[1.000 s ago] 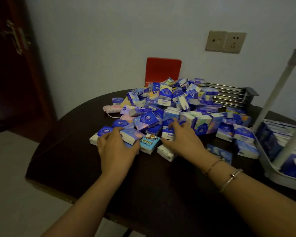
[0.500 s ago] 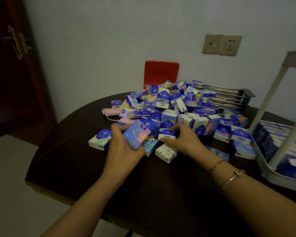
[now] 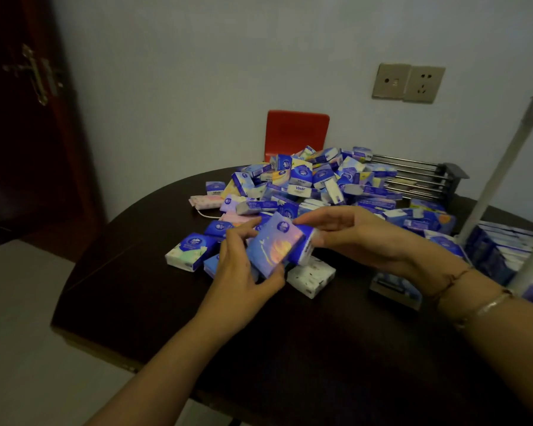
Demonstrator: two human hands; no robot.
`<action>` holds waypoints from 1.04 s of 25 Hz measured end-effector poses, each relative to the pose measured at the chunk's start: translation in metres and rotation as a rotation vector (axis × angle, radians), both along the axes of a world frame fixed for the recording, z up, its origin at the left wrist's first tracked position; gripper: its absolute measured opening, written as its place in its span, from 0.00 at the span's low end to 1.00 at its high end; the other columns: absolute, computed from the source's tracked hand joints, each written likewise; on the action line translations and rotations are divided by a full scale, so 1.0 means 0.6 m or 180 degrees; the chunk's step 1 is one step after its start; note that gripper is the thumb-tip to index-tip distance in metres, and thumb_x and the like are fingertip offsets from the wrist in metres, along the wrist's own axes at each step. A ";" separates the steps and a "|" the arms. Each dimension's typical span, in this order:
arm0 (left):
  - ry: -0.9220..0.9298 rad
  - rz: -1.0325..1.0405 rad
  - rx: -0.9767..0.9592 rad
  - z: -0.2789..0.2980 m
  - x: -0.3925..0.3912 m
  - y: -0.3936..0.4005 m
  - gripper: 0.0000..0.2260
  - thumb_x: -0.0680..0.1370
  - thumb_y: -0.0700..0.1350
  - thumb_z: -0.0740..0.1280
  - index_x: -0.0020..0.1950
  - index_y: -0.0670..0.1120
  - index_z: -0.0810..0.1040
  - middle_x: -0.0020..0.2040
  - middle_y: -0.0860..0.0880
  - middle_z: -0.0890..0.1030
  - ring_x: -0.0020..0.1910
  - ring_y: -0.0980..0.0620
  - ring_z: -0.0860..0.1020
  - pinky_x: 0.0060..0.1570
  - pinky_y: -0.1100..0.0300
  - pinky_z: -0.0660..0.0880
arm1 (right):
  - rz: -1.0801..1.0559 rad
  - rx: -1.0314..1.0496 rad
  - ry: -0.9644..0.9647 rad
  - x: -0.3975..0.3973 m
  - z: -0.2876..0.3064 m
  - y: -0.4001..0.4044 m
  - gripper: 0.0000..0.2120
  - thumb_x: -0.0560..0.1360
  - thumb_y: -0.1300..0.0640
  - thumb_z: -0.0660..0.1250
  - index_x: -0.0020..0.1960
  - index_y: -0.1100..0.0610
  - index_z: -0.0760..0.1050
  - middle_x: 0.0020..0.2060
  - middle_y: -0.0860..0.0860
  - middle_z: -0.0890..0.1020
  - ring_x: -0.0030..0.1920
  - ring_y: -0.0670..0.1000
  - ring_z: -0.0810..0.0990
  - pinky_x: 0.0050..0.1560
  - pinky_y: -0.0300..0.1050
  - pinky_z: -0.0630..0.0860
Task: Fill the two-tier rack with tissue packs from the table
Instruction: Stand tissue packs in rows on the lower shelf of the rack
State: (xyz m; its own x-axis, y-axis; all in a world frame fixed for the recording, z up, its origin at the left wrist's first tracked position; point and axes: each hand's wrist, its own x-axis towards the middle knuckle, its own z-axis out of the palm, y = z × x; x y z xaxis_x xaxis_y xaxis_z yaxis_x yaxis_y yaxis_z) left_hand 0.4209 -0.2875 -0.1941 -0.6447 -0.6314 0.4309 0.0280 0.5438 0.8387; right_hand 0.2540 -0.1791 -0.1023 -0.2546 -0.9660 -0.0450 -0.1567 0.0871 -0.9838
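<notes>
A heap of small tissue packs (image 3: 317, 182), mostly blue and white, covers the far middle of the dark round table (image 3: 166, 302). My left hand (image 3: 243, 272) grips a blue pack with a pink-orange picture (image 3: 274, 249), lifted above the table. My right hand (image 3: 360, 238) holds a second blue pack (image 3: 305, 245) pressed against the first one's right side. The white two-tier rack (image 3: 505, 186) stands at the right edge; its lower tray holds rows of blue packs (image 3: 502, 250).
Loose packs lie near my hands: a green-white one (image 3: 188, 252), a white speckled one (image 3: 311, 276) and a flat one (image 3: 394, 285). A metal wire rack (image 3: 419, 179) sits behind the heap. A red chair back (image 3: 296, 133) stands against the wall.
Both hands rose from the heap's near edge, each lifting a pack. They have brought the two packs together side by side above the table.
</notes>
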 end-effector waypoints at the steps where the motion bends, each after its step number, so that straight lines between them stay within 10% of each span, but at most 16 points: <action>1: -0.0155 -0.0131 -0.0049 0.003 0.003 0.003 0.26 0.71 0.48 0.73 0.54 0.64 0.57 0.58 0.65 0.65 0.58 0.67 0.70 0.53 0.69 0.71 | 0.0032 -0.0096 -0.0299 0.002 0.000 -0.006 0.17 0.73 0.70 0.64 0.60 0.58 0.76 0.54 0.55 0.83 0.55 0.50 0.82 0.50 0.40 0.80; 10: -0.0625 0.0188 -0.0697 -0.004 0.000 0.006 0.29 0.72 0.44 0.69 0.56 0.67 0.52 0.61 0.54 0.70 0.56 0.56 0.74 0.57 0.56 0.74 | -0.1029 -0.0274 -0.1169 0.027 -0.032 -0.092 0.12 0.76 0.72 0.57 0.51 0.61 0.75 0.51 0.58 0.80 0.50 0.52 0.80 0.56 0.47 0.76; 16: -0.0695 0.0469 -0.0709 -0.010 -0.005 -0.006 0.34 0.73 0.46 0.70 0.72 0.55 0.53 0.71 0.54 0.58 0.70 0.57 0.62 0.67 0.57 0.66 | -0.1357 0.0076 -0.0172 0.012 -0.047 -0.145 0.10 0.76 0.66 0.58 0.47 0.59 0.77 0.50 0.60 0.79 0.46 0.55 0.77 0.38 0.42 0.72; 21: -0.0335 0.0713 -0.0082 -0.009 -0.009 -0.018 0.30 0.67 0.49 0.77 0.60 0.57 0.62 0.59 0.57 0.67 0.62 0.57 0.69 0.59 0.56 0.72 | -0.1328 0.1086 0.0904 0.012 -0.053 -0.168 0.14 0.78 0.48 0.58 0.39 0.55 0.73 0.46 0.58 0.82 0.48 0.57 0.81 0.50 0.47 0.74; 26: -0.0117 0.0848 0.0129 -0.002 -0.010 -0.018 0.26 0.68 0.47 0.77 0.57 0.56 0.64 0.54 0.58 0.70 0.55 0.59 0.72 0.47 0.66 0.71 | -0.1122 0.0448 0.0548 0.013 -0.038 -0.121 0.19 0.81 0.49 0.55 0.44 0.56 0.81 0.49 0.55 0.83 0.46 0.48 0.80 0.47 0.43 0.76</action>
State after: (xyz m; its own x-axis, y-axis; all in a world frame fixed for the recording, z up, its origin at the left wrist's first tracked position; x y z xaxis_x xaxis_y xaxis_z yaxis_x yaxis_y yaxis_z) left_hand 0.4148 -0.2986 -0.1951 -0.4684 -0.7971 0.3812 -0.1424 0.4939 0.8578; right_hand 0.2619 -0.2517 -0.1253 -0.5841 -0.8057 -0.0983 -0.2543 0.2967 -0.9205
